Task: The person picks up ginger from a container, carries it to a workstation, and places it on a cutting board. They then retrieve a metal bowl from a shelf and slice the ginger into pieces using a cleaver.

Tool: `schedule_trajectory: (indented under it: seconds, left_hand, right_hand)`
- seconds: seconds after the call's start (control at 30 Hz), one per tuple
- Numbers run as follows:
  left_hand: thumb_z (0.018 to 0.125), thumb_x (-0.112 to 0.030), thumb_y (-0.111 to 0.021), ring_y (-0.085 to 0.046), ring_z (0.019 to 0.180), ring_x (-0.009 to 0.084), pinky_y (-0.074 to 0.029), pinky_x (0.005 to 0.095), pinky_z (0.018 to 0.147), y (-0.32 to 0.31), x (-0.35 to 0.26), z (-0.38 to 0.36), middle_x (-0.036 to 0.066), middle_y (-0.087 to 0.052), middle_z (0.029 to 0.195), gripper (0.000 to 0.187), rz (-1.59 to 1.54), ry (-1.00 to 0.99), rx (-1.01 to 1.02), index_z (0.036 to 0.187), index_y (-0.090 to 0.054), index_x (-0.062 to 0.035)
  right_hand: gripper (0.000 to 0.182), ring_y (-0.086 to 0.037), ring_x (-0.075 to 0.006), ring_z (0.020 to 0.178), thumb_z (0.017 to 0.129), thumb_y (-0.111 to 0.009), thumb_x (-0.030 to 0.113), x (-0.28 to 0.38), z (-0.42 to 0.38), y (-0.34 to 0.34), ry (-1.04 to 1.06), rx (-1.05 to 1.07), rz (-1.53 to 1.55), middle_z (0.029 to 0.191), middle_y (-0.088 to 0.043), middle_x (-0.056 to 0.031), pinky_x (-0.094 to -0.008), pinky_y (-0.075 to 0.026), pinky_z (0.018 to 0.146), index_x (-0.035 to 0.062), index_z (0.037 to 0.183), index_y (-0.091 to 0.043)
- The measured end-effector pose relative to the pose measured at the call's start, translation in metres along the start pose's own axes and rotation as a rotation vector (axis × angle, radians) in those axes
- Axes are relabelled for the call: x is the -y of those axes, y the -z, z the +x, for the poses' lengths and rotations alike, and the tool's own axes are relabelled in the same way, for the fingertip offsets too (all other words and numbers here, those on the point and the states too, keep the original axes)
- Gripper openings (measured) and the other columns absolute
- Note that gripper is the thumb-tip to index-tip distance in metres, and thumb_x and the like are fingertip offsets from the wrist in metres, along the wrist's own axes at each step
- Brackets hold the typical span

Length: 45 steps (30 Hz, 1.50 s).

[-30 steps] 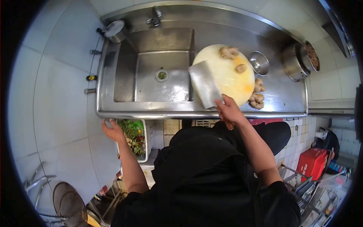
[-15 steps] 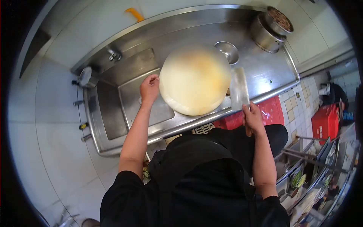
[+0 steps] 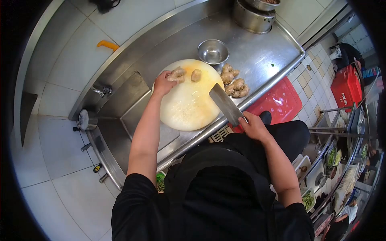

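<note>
My left hand (image 3: 164,83) is closed on a knob of ginger (image 3: 177,74) at the upper left of the round white cutting board (image 3: 189,108). A smaller cut piece of ginger (image 3: 196,75) lies on the board just to the right. In my right hand (image 3: 254,126) is a cleaver (image 3: 226,104), gripped at the handle. Its broad blade slants up and left, the tip over the board's right edge. More ginger pieces (image 3: 238,88) sit on the steel counter beside the board.
A steel bowl (image 3: 213,52) stands behind the board, touching or close to its edge. Stacked pots (image 3: 254,18) are at the far back. To the left is a sink basin (image 3: 108,134) with a tap (image 3: 102,90). A red surface (image 3: 277,100) lies below the counter's front edge.
My left hand has moved onto the board and taken hold of the ginger. The cleaver has swung left, its blade tip now over the board. The view has shifted.
</note>
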State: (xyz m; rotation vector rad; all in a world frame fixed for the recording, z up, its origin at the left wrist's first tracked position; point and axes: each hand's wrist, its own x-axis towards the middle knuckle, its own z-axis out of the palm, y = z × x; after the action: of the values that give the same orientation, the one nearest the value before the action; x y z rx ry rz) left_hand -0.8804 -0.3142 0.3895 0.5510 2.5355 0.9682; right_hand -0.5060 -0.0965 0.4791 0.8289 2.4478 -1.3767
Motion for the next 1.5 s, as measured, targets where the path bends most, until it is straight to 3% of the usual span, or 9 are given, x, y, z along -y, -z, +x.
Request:
schedule_trajectory:
  seconds: [0.1, 0.23, 0.33, 0.47, 0.53, 0.63, 0.97, 1.13, 1.5]
  left_hand:
    - [0.068, -0.010, -0.090, -0.066, 0.104, 0.0165, -0.054, 0.0304, 0.092, 0.012, 0.027, -0.042, 0.007, -0.071, 0.115, 0.063, -0.293, 0.086, 0.315, 0.126, -0.067, -0.0041]
    - [0.069, -0.007, -0.090, -0.066, 0.106, 0.0182, -0.054, 0.0309, 0.093, -0.017, 0.045, -0.105, 0.009, -0.068, 0.118, 0.062, -0.328, -0.071, 0.323, 0.125, -0.064, -0.0030]
    - [0.070, -0.004, -0.091, -0.065, 0.104, 0.0189, -0.053, 0.0309, 0.093, -0.036, 0.029, -0.137, 0.009, -0.065, 0.115, 0.061, -0.496, -0.024, 0.243, 0.118, -0.053, -0.0057]
    - [0.072, -0.007, -0.091, -0.065, 0.102, 0.0208, -0.054, 0.0327, 0.094, -0.041, 0.017, -0.152, 0.010, -0.063, 0.116, 0.057, -0.423, -0.047, 0.130, 0.118, -0.057, -0.0043]
    - [0.074, -0.008, -0.089, -0.066, 0.105, 0.0234, -0.055, 0.0348, 0.096, -0.036, 0.011, -0.156, 0.012, -0.063, 0.120, 0.052, -0.121, -0.262, -0.043, 0.117, -0.061, -0.0026]
    - [0.075, -0.008, -0.088, -0.066, 0.108, 0.0265, -0.054, 0.0357, 0.098, -0.031, 0.003, -0.163, 0.013, -0.062, 0.121, 0.048, -0.168, -0.101, 0.008, 0.116, -0.064, -0.0016]
    - [0.078, -0.001, -0.083, -0.064, 0.116, 0.0250, -0.052, 0.0361, 0.106, -0.044, -0.005, -0.169, 0.013, -0.061, 0.124, 0.049, -0.234, -0.120, 0.052, 0.121, -0.060, -0.0005]
    - [0.075, -0.004, -0.081, -0.066, 0.107, 0.0304, -0.054, 0.0377, 0.096, -0.058, -0.002, -0.175, 0.016, -0.062, 0.117, 0.046, -0.236, -0.247, -0.076, 0.116, -0.062, -0.0010]
    - [0.078, -0.007, -0.084, -0.066, 0.112, 0.0290, -0.056, 0.0381, 0.098, -0.071, -0.008, -0.184, 0.015, -0.059, 0.125, 0.054, -0.151, -0.198, -0.124, 0.126, -0.060, -0.0035]
  right_hand:
    - [0.022, -0.064, -0.0500, 0.087, 0.100, -0.058, 0.023, -0.005, -0.011, -0.006, 0.121, -0.057, -0.115, 0.087, -0.066, -0.0285, -0.0540, -0.049, 0.075, 0.0023, 0.104, -0.061]
    - [0.018, -0.062, -0.0505, 0.088, 0.101, -0.056, 0.022, 0.007, -0.026, -0.021, 0.169, -0.026, -0.114, 0.084, -0.064, -0.0273, -0.0581, -0.046, 0.074, 0.0038, 0.100, -0.054]
    - [0.017, -0.062, -0.0495, 0.089, 0.101, -0.055, 0.020, 0.023, -0.033, -0.032, 0.215, -0.043, -0.174, 0.086, -0.064, -0.0267, -0.0588, -0.046, 0.075, 0.0038, 0.099, -0.051]
    - [0.015, -0.065, -0.0462, 0.089, 0.101, -0.054, 0.018, 0.025, -0.035, -0.045, 0.284, -0.051, -0.269, 0.089, -0.065, -0.0258, -0.0575, -0.050, 0.078, 0.0035, 0.104, -0.052]
    - [0.016, -0.066, -0.0454, 0.087, 0.101, -0.053, 0.019, 0.026, -0.037, -0.049, 0.314, -0.056, -0.307, 0.088, -0.066, -0.0254, -0.0568, -0.051, 0.078, 0.0035, 0.106, -0.052]
    - [0.018, -0.067, -0.0443, 0.085, 0.101, -0.053, 0.018, 0.031, -0.036, -0.052, 0.297, -0.016, -0.413, 0.088, -0.066, -0.0244, -0.0558, -0.053, 0.076, 0.0035, 0.110, -0.052]
    - [0.013, -0.067, -0.0443, 0.084, 0.100, -0.051, 0.015, 0.040, -0.036, -0.067, 0.306, -0.091, -0.394, 0.087, -0.065, -0.0234, -0.0554, -0.053, 0.075, 0.0022, 0.103, -0.050]
    - [0.014, -0.067, -0.0453, 0.085, 0.099, -0.051, 0.014, 0.057, -0.019, -0.080, 0.294, -0.124, -0.358, 0.088, -0.066, -0.0245, -0.0563, -0.052, 0.075, 0.0016, 0.105, -0.049]
    - [0.018, -0.066, -0.0486, 0.087, 0.095, -0.054, 0.010, 0.083, 0.038, -0.103, 0.323, -0.111, -0.263, 0.090, -0.065, -0.0290, -0.0573, -0.051, 0.077, -0.0020, 0.108, -0.048]
